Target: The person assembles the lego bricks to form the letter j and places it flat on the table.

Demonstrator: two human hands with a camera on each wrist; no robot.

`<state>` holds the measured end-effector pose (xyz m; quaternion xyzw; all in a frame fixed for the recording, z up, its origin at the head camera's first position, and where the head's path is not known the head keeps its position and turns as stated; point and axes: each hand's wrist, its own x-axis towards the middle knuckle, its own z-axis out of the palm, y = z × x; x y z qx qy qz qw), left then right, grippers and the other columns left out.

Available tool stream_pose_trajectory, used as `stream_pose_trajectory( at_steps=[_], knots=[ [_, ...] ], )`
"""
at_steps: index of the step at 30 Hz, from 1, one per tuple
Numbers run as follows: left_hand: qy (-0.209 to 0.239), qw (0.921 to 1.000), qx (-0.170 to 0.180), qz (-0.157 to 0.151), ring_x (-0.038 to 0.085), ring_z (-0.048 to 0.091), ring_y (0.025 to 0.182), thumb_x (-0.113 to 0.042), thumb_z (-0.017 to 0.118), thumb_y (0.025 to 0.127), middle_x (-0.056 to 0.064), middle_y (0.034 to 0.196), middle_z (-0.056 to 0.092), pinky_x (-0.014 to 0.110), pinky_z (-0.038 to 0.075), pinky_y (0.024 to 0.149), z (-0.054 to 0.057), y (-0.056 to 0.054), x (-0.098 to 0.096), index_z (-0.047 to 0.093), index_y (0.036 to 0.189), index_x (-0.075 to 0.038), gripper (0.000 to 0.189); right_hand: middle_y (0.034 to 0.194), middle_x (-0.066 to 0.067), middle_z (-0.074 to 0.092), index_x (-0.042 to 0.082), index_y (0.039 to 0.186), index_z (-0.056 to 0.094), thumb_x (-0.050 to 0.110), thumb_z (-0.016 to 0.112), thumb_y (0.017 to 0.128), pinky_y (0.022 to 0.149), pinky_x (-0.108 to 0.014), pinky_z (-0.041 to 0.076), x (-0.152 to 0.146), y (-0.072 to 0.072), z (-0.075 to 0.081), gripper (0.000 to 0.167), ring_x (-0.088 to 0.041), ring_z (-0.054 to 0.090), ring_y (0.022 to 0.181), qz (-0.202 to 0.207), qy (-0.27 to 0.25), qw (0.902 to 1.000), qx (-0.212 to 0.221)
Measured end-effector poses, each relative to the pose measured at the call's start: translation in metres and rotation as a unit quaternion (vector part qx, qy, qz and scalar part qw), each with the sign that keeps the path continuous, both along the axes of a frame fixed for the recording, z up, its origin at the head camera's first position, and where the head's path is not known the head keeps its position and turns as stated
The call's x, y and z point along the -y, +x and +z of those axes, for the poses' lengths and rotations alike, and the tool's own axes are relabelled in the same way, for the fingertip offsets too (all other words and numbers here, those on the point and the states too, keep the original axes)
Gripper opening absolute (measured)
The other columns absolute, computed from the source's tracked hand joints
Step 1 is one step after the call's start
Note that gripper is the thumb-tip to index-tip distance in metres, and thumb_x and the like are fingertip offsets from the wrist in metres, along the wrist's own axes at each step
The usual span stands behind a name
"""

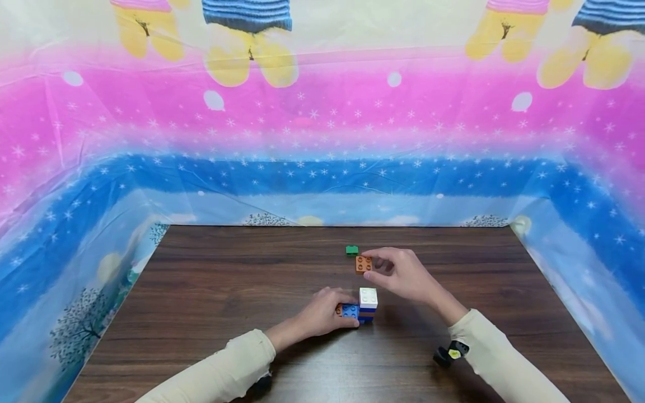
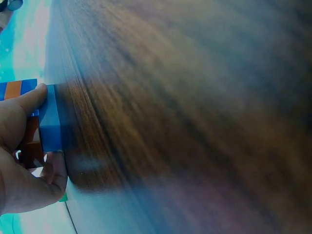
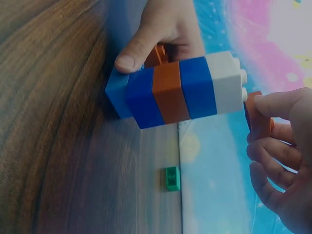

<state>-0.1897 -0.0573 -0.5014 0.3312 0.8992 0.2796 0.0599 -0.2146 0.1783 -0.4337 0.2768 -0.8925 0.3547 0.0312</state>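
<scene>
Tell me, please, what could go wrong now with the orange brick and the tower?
The orange brick is pinched only at its edge by the right hand, so it may slip. The tower is narrow and the left hand holds only its base, so pressing off-centre might tip it.

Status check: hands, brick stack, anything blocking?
Left hand grips stack base. Right hand pinches orange brick above white-topped stack. Green brick lies apart; nothing blocking.

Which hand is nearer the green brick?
Right. The right hand, pinching an orange brick, is just beside the green brick; the left hand grips the stack, nearer the person.
</scene>
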Motion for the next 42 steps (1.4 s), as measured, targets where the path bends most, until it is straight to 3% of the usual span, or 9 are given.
stream_pose_trajectory(
  at_steps=[16, 31, 42],
  knots=[
    [0.0, 1.0, 0.008, 0.003, 0.017, 0.064, 0.105, -0.038, 0.08, 0.089, 0.0, 0.119, 0.074, 0.037, 0.051, 0.089, 0.002, 0.001, 0.001, 0.073, 0.128, -0.014, 0.047, 0.1, 0.009, 0.071, 0.015, 0.127, 0.072, 0.027, 0.079, 0.091, 0.071, -0.026, 0.054, -0.003, 0.024, 0.003, 0.038, -0.004, 0.062, 0.086, 0.013, 0.019, 0.9986, -0.049],
    [0.011, 0.9999, 0.011, -0.002, 0.016, 0.065, 0.104, -0.037, 0.08, 0.089, -0.001, 0.118, 0.074, 0.035, 0.051, 0.088, 0.001, 0.001, 0.001, 0.073, 0.128, -0.015, 0.045, 0.103, 0.007, 0.072, 0.013, 0.127, 0.072, 0.028, 0.079, 0.091, 0.071, -0.025, 0.055, -0.006, 0.036, 0.001, 0.04, -0.005, 0.063, 0.087, 0.03, 0.017, 0.9968, -0.071],
    [0.011, 0.9999, 0.01, 0.001, 0.013, 0.063, 0.098, -0.037, 0.081, 0.089, 0.0, 0.115, 0.074, 0.029, 0.049, 0.081, 0.0, 0.001, 0.001, 0.073, 0.127, -0.014, 0.045, 0.107, 0.005, 0.073, 0.012, 0.127, 0.072, 0.029, 0.077, 0.093, 0.071, -0.025, 0.054, -0.007, 0.041, -0.001, 0.039, -0.004, 0.063, 0.086, 0.027, 0.024, 0.9983, -0.045]
  ],
)
